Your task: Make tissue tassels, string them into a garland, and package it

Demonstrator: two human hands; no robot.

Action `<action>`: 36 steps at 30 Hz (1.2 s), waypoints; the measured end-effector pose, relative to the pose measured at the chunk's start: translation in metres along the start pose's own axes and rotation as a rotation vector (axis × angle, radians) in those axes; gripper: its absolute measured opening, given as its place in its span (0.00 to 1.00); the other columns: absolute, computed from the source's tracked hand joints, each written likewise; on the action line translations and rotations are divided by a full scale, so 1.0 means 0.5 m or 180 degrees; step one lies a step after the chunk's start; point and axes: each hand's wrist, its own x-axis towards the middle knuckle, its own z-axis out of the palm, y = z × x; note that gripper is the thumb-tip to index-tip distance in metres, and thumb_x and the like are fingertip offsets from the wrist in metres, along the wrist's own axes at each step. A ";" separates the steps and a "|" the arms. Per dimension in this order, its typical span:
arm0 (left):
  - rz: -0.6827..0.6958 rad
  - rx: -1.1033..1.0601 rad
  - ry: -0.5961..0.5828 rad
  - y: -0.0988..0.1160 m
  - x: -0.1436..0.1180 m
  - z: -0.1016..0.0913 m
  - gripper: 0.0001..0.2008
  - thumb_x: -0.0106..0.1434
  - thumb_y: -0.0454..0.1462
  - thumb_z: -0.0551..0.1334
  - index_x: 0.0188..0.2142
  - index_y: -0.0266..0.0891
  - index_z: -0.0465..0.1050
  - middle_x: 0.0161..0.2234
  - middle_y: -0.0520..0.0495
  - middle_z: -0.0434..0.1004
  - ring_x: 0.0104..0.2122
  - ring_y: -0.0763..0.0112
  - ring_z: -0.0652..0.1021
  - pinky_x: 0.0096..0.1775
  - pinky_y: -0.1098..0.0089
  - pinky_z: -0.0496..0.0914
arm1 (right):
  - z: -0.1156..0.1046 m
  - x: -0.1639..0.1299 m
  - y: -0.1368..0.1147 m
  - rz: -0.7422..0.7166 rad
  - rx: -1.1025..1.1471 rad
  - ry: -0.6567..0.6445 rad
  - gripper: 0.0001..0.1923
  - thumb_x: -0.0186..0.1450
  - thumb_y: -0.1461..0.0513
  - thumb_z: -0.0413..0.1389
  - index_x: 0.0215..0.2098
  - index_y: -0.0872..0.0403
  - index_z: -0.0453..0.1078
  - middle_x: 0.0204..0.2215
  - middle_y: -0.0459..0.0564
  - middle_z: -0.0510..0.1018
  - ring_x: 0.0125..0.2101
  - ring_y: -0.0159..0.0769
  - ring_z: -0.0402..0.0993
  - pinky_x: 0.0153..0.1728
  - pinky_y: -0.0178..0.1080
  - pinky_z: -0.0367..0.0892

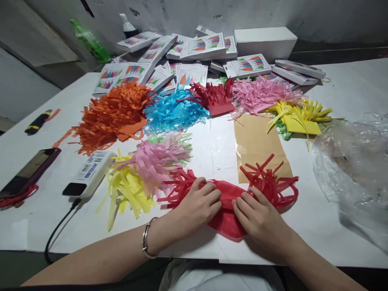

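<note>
We see a white tabletop [333, 81] carrying fringed paper piles [115, 113], printed packets [194, 48], brown bag [257, 145], phone [28, 171], plastic wrap [354, 161].

Red fringed piece [230, 202], lower centre: thin matt paper, under both hands. Fringe heaps, centre: matt tissue-like paper, orange [112, 115], blue [172, 113], pink [260, 95]. Brown sheet [257, 141], centre right: kraft paper, slight sheen, possibly film-covered. Bag [354, 161], right edge: clear glossy crinkled plastic. Boxes [206, 46], top: smooth printed card. Bracelet [146, 240], lower left: polished metal. Table [333, 226]: smooth matt white.
</note>
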 end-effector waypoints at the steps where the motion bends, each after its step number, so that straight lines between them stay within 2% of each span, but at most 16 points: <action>1: 0.0009 -0.0032 -0.0022 0.001 -0.004 0.000 0.06 0.69 0.32 0.61 0.33 0.39 0.72 0.33 0.49 0.75 0.37 0.63 0.70 0.49 0.54 0.57 | -0.002 -0.009 0.002 -0.0005 0.0044 0.0005 0.16 0.63 0.71 0.50 0.45 0.62 0.76 0.39 0.58 0.79 0.44 0.49 0.70 0.61 0.56 0.53; 3: -0.0008 -0.0122 -0.0053 0.003 -0.011 0.000 0.04 0.68 0.33 0.63 0.35 0.39 0.73 0.34 0.49 0.76 0.37 0.62 0.70 0.48 0.55 0.57 | -0.005 -0.025 0.003 0.0063 0.0137 0.0067 0.19 0.63 0.71 0.50 0.50 0.64 0.75 0.47 0.61 0.79 0.51 0.52 0.69 0.64 0.58 0.50; 5: -0.0106 -0.0244 -0.0095 0.007 -0.016 -0.001 0.02 0.67 0.32 0.63 0.37 0.40 0.74 0.35 0.50 0.77 0.38 0.62 0.70 0.47 0.55 0.56 | -0.006 -0.034 0.001 0.0257 0.0328 0.0228 0.20 0.64 0.72 0.48 0.50 0.64 0.74 0.49 0.62 0.78 0.54 0.51 0.69 0.64 0.58 0.51; 8: -0.0397 -0.0478 -0.0118 0.010 -0.015 -0.003 0.03 0.67 0.31 0.63 0.37 0.40 0.74 0.34 0.50 0.77 0.37 0.63 0.70 0.46 0.57 0.56 | -0.008 -0.033 -0.003 0.0830 0.0850 0.0528 0.16 0.67 0.74 0.47 0.42 0.59 0.76 0.43 0.57 0.80 0.49 0.44 0.73 0.62 0.57 0.56; 11: -0.0757 -0.0658 -0.0163 0.008 -0.006 -0.005 0.07 0.69 0.33 0.60 0.33 0.40 0.74 0.32 0.50 0.78 0.35 0.64 0.69 0.44 0.58 0.57 | -0.011 -0.025 -0.003 0.1355 0.1266 0.0642 0.12 0.69 0.71 0.50 0.33 0.56 0.73 0.38 0.52 0.78 0.44 0.39 0.73 0.62 0.57 0.57; 15: -0.1093 -0.0594 -0.0379 0.004 0.007 -0.009 0.12 0.72 0.37 0.57 0.32 0.38 0.75 0.35 0.46 0.78 0.36 0.62 0.69 0.41 0.58 0.58 | -0.011 -0.019 0.003 0.1558 0.1276 0.0451 0.12 0.71 0.69 0.49 0.34 0.54 0.71 0.38 0.50 0.76 0.43 0.39 0.72 0.62 0.57 0.53; 20: -0.1187 -0.0494 -0.0723 0.002 0.020 -0.016 0.13 0.71 0.34 0.55 0.34 0.37 0.76 0.38 0.43 0.76 0.37 0.61 0.71 0.40 0.58 0.59 | 0.005 -0.005 0.014 0.1716 0.0491 -0.0083 0.14 0.72 0.67 0.48 0.31 0.56 0.71 0.35 0.52 0.75 0.40 0.43 0.70 0.56 0.56 0.56; 24: -0.1210 -0.0396 -0.0718 0.004 0.028 -0.009 0.11 0.69 0.35 0.57 0.31 0.37 0.76 0.36 0.44 0.76 0.36 0.61 0.71 0.40 0.58 0.59 | 0.007 0.010 0.019 0.1676 0.0016 -0.0372 0.14 0.69 0.68 0.52 0.26 0.55 0.70 0.29 0.51 0.73 0.36 0.43 0.68 0.52 0.55 0.57; 27: -0.1220 -0.0358 -0.0564 0.006 0.027 0.000 0.09 0.69 0.33 0.58 0.33 0.38 0.74 0.36 0.45 0.75 0.35 0.62 0.70 0.41 0.58 0.59 | -0.004 0.013 0.017 0.1608 0.0028 -0.0102 0.14 0.69 0.69 0.50 0.27 0.56 0.71 0.30 0.51 0.74 0.38 0.43 0.68 0.57 0.56 0.53; 30: -0.0931 -0.0342 -0.0389 0.006 0.021 0.005 0.06 0.68 0.30 0.59 0.36 0.38 0.74 0.37 0.46 0.75 0.36 0.61 0.70 0.43 0.56 0.59 | -0.015 0.013 0.010 0.0983 0.0381 0.0185 0.15 0.69 0.72 0.46 0.35 0.57 0.74 0.34 0.53 0.76 0.42 0.44 0.68 0.58 0.55 0.52; 33: -0.0587 -0.0315 -0.0234 0.003 0.014 0.004 0.06 0.67 0.30 0.61 0.35 0.39 0.74 0.36 0.47 0.76 0.38 0.61 0.70 0.48 0.53 0.57 | -0.013 0.015 0.003 0.0266 0.0469 0.0182 0.15 0.68 0.72 0.46 0.37 0.59 0.74 0.31 0.52 0.74 0.36 0.42 0.65 0.54 0.52 0.55; 36: -0.0392 -0.0237 -0.0144 -0.001 0.010 -0.004 0.05 0.67 0.31 0.63 0.34 0.40 0.74 0.36 0.48 0.76 0.39 0.61 0.69 0.52 0.51 0.55 | 0.000 0.019 0.000 0.0246 0.0258 0.0066 0.15 0.67 0.74 0.46 0.30 0.57 0.72 0.26 0.50 0.71 0.30 0.39 0.61 0.50 0.49 0.57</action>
